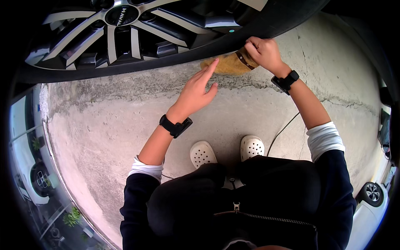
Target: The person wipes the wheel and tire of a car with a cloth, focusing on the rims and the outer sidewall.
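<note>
In front of me stands a car wheel with a two-tone alloy rim (125, 34) and a black tyre (193, 55). My right hand (264, 53) is a fist at the tyre's lower edge, closed on one end of a mustard-tan, fuzzy cloth-like item (229, 65). A dark brown band (244, 61) with pale studs crosses this item near my fist. My left hand (195, 90) is held flat with its fingers stretched out and thumb apart. Its fingertips overlap the item's near side; whether they touch it cannot be told. Nothing shows in the left hand.
Cracked concrete (118, 125) lies under the wheel and around my white perforated clogs (203, 153). A thin black cable (281, 129) runs along the floor by my right leg. White cars stand at the far left (28, 175) and lower right (368, 215), with green plants (72, 216) at left.
</note>
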Demonstrator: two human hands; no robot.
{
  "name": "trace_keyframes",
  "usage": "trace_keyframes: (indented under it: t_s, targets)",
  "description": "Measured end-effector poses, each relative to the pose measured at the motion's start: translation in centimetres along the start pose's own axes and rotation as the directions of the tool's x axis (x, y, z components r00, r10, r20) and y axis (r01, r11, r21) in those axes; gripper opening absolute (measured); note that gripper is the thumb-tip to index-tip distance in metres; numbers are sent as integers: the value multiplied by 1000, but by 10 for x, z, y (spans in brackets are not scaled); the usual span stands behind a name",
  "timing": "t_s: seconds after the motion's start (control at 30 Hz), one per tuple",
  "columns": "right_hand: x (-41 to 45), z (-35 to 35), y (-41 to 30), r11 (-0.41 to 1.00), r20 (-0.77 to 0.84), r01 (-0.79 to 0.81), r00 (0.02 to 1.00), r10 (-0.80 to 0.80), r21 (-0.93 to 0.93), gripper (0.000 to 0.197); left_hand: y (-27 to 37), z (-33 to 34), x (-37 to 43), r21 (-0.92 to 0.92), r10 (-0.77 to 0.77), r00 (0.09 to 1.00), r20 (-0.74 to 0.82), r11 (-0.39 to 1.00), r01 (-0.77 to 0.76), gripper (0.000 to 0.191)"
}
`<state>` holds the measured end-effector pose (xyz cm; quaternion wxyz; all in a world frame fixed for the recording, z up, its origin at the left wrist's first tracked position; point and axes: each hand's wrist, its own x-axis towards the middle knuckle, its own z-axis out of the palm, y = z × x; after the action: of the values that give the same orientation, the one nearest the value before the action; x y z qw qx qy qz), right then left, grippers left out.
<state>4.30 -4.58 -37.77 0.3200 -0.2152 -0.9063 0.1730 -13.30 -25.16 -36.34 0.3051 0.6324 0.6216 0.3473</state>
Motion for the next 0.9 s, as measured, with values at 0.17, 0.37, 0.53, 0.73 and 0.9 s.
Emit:
trace_keyframes:
  t_s: [0.17, 0.37, 0.53, 0.73, 0.9]
  targets:
    - [-4, -15, -14, 991, 21, 130, 991, -131, 29, 16, 3, 0, 1, -14, -13, 1000, 8, 1000, 13, 63]
    - [-24, -17, -20, 984, 91, 113, 988, -125, 135, 13, -1, 11, 18, -336, -116, 993, -32, 937, 99, 51]
    - [-36, -33, -24, 963, 83, -139, 989, 123, 232, 17, 15, 17, 58, -749, -222, 975, -7, 647, 142, 36]
    - [-50, -49, -13, 898, 90, -343, 939, 331, 277, 20, 13, 32, 103, -818, -335, 942, 2, 542, 194, 38]
    - [-59, -64, -10, 859, 142, -428, 904, 404, 280, 22, 13, 39, 114, -908, -385, 919, 83, 350, 228, 36]
